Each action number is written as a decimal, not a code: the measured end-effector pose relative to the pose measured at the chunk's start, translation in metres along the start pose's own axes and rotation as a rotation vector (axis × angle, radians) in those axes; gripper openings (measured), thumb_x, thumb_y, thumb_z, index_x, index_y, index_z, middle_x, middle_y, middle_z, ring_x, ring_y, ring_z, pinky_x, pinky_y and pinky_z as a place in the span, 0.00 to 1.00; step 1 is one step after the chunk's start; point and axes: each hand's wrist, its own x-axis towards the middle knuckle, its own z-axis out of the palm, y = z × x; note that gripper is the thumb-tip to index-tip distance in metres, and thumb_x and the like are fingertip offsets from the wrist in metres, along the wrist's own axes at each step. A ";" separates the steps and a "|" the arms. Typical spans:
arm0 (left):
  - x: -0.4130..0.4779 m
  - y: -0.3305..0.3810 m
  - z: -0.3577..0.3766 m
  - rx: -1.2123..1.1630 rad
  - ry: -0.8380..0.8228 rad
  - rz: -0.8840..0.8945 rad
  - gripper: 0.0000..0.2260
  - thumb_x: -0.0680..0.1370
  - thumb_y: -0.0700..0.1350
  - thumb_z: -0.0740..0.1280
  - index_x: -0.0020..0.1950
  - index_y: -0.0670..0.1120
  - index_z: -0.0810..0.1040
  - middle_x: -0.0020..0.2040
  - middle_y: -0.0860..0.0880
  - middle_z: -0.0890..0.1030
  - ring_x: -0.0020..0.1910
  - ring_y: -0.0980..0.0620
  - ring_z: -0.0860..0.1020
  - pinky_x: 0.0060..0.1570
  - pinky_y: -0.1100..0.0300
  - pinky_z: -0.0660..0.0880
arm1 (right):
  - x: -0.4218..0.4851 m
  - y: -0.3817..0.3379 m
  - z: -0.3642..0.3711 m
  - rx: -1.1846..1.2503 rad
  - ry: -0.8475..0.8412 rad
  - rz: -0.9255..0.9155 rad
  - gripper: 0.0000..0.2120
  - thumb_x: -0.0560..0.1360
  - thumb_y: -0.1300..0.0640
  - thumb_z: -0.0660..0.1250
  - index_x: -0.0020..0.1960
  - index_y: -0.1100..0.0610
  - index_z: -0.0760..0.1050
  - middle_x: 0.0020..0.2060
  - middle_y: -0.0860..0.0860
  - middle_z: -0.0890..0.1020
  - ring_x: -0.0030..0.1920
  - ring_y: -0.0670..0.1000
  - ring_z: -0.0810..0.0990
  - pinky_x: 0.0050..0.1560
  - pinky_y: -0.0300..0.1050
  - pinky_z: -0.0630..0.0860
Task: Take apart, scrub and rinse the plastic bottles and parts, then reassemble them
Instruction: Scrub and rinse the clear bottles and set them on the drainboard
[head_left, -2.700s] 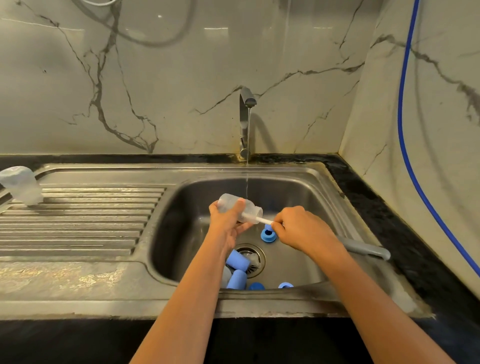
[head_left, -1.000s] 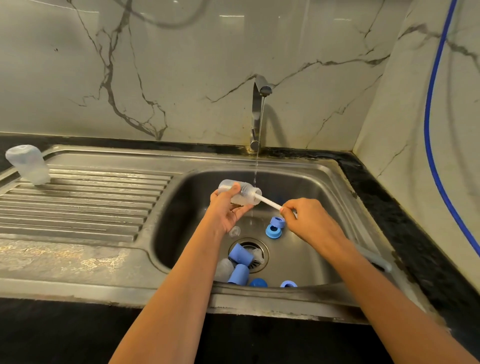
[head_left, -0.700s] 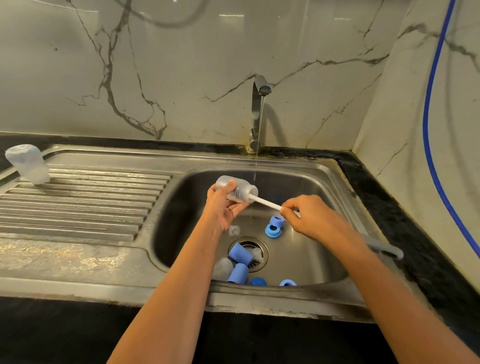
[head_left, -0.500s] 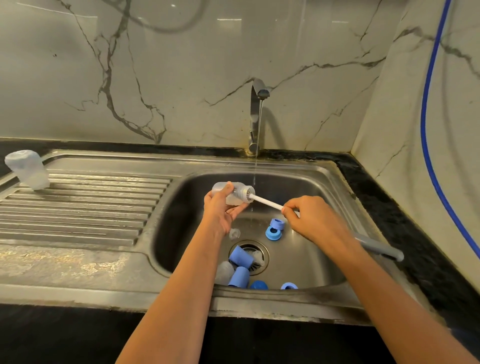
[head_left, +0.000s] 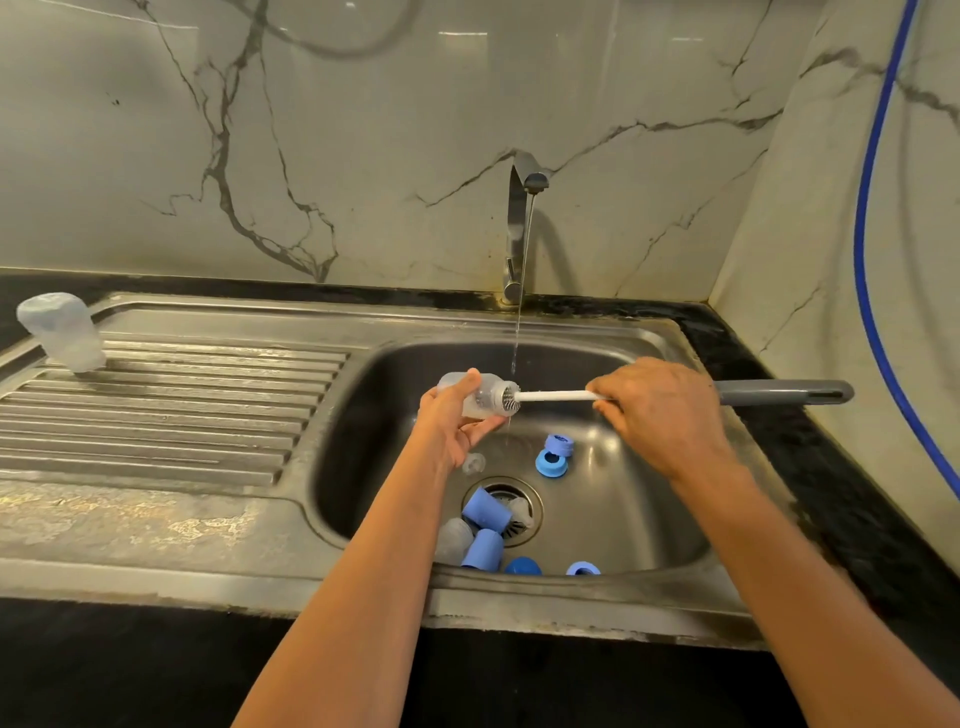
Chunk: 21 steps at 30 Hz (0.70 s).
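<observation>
Left hand (head_left: 447, 431) is gripping one clear bottle (head_left: 480, 401) sideways above the basin. Right hand (head_left: 660, 410) is clutching one brush (head_left: 556, 396), its bristles at the bottle's mouth. A second bottle (head_left: 60, 330) is standing on the drainboard (head_left: 182, 405). Two blue cups (head_left: 485, 512) and four smaller blue parts (head_left: 550, 462) are lying in the steel sink (head_left: 571, 603). The tap (head_left: 519, 228) is running before marble walls (head_left: 363, 130).

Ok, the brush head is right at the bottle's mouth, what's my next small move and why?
Probably slide the brush into the bottle for a scrubbing stroke. Its bristles sit right at the mouth, the left hand holds the bottle on its side, the right hand grips the brush, and the tap stream falls beside the mouth, not into it.
</observation>
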 end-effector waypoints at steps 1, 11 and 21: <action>0.000 -0.001 0.001 0.031 -0.009 0.001 0.25 0.76 0.45 0.71 0.69 0.47 0.65 0.60 0.36 0.76 0.47 0.40 0.83 0.31 0.53 0.81 | 0.000 -0.003 0.001 0.003 0.009 -0.006 0.04 0.69 0.55 0.76 0.43 0.52 0.84 0.33 0.50 0.82 0.36 0.54 0.79 0.33 0.46 0.76; 0.000 0.002 -0.004 -0.096 0.071 0.095 0.26 0.77 0.41 0.70 0.71 0.48 0.62 0.58 0.40 0.72 0.44 0.42 0.80 0.34 0.51 0.82 | 0.002 -0.013 -0.005 0.071 -0.241 0.108 0.16 0.81 0.46 0.54 0.57 0.48 0.80 0.46 0.49 0.83 0.45 0.50 0.79 0.42 0.42 0.73; -0.008 -0.005 0.006 0.065 0.002 -0.010 0.27 0.76 0.43 0.71 0.71 0.48 0.61 0.61 0.37 0.72 0.50 0.39 0.81 0.36 0.48 0.82 | 0.002 -0.005 -0.007 -0.114 -0.137 -0.019 0.11 0.80 0.49 0.58 0.58 0.45 0.77 0.49 0.46 0.81 0.51 0.49 0.78 0.47 0.43 0.72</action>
